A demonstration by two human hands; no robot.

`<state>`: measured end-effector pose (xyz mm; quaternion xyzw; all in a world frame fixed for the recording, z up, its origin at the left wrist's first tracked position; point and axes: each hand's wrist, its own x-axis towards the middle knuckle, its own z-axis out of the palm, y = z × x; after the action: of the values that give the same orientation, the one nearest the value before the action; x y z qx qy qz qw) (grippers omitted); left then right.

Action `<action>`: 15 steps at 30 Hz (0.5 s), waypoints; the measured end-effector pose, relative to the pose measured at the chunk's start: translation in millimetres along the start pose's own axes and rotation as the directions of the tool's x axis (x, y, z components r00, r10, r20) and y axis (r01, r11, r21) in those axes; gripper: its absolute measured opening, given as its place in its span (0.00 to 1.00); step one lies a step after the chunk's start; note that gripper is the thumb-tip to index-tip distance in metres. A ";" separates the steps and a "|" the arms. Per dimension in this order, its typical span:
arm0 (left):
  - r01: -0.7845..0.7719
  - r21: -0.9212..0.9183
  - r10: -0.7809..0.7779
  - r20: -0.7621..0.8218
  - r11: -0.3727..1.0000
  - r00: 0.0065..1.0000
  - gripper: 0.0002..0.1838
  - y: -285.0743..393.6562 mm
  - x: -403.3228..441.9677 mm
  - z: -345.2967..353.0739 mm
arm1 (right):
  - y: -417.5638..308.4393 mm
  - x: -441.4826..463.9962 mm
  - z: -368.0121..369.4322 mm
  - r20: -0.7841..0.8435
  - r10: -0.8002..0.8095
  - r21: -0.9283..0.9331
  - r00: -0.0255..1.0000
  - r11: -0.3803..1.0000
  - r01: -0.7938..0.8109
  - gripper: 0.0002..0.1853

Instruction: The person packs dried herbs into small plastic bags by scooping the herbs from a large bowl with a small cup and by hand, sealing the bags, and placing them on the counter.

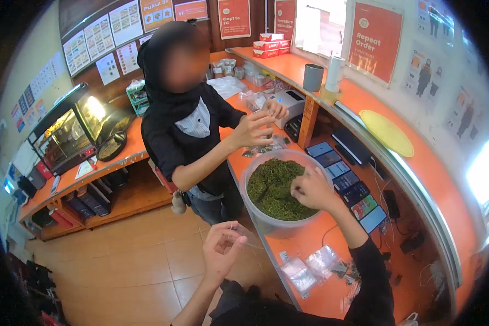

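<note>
My left hand (221,250) pinches a small clear plastic bag (246,239) between thumb and fingers, out past the counter's edge. My right hand (313,189) is over a round translucent tub (250,205), its fingers closed against the surface of the finely chopped green leaves (274,187) inside. What those fingers hold is hidden. On the counter below the tub lie stacks of clear plastic bags (300,273), and small filled packets (346,270) are scattered beside them.
Across the tub stands a co-worker (201,125), both hands raised near a printer-like machine (289,103). Several phones (345,182) lie in a row right of the tub. A yellow round lid (387,133) rests on the raised shelf. Cables hang behind the phones.
</note>
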<state>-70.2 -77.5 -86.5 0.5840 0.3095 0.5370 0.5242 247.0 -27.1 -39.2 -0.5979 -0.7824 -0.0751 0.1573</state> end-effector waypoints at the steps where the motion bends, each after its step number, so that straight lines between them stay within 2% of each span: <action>1: -0.008 0.001 0.008 0.001 1.000 1.000 0.12 7.2 6.7 -1.1 | 4.5 0.1 2.9 0.035 0.076 0.078 0.997 0.994 -0.079 0.05; 3: -0.047 -0.007 0.047 0.013 0.999 0.999 0.06 24.9 17.7 -2.1 | 6.2 0.2 -0.3 0.095 0.214 0.210 0.972 0.950 -0.230 0.08; 8: -0.191 -0.038 0.193 0.046 0.981 0.980 0.08 55.7 58.7 7.6 | 14.4 -3.5 -0.5 0.101 0.282 0.284 0.954 0.911 -0.300 0.08; 10: -0.272 0.026 0.269 0.084 0.962 0.960 0.08 64.2 74.3 18.9 | 22.9 -4.7 0.3 0.111 0.308 0.330 0.945 0.886 -0.327 0.08; 12: -0.335 0.089 0.324 0.121 0.938 0.938 0.12 65.2 88.3 32.6 | 33.5 -6.6 0.8 0.061 0.376 0.322 0.925 0.870 -0.375 0.08; 14: -0.226 0.244 0.191 0.160 0.943 0.968 0.26 61.0 101.6 49.0 | 34.7 -8.4 -16.6 0.021 0.384 0.316 0.923 0.874 -0.370 0.09; 15: -0.229 0.242 0.195 0.158 0.943 0.968 0.26 57.9 108.7 57.1 | 34.6 -8.2 -28.4 -0.018 0.393 0.311 0.919 0.876 -0.369 0.09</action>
<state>-2.4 -8.0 8.4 0.7115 0.2766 0.5056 0.4019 286.5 -33.8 -17.7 -0.7054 -0.6446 0.0538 0.2897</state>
